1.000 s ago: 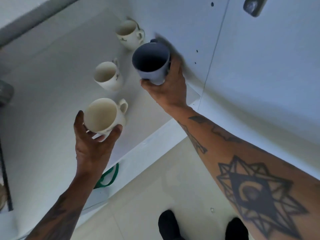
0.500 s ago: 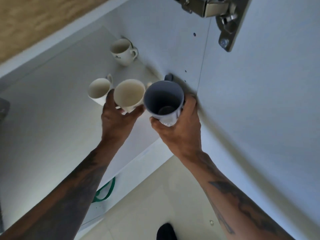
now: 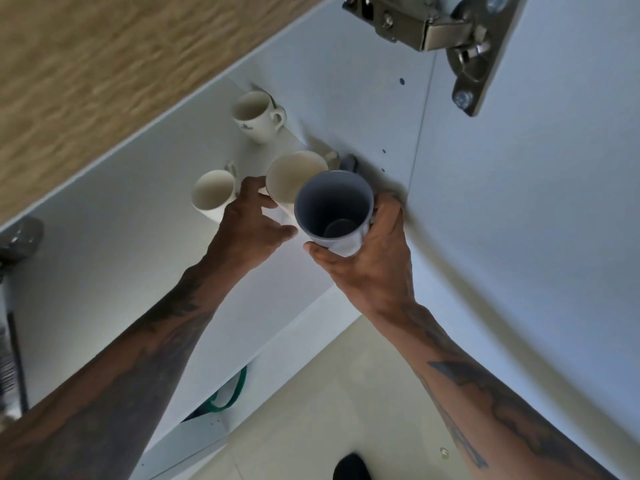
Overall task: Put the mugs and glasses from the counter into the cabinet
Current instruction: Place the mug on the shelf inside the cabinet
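right hand (image 3: 370,268) gripping grey mug (image 3: 334,211), fingers wrapped round its lower body, mouth tipped toward camera, close against cabinet side wall (image 3: 346,98). left hand (image 3: 247,226) holding cream mug (image 3: 294,178) just beside grey mug, fingers closed round its base, over shelf (image 3: 114,244). second cream mug (image 3: 213,195) upright on shelf, left of hand. logo mug (image 3: 256,116) further back near corner. metal hinge (image 3: 446,36) above.

both forearms are showing bare, sleeveless, each carrying dark tattoo linework above the left hand (image 3: 247,230) and right hand (image 3: 372,268); a black shoe (image 3: 351,467) is peeking below.
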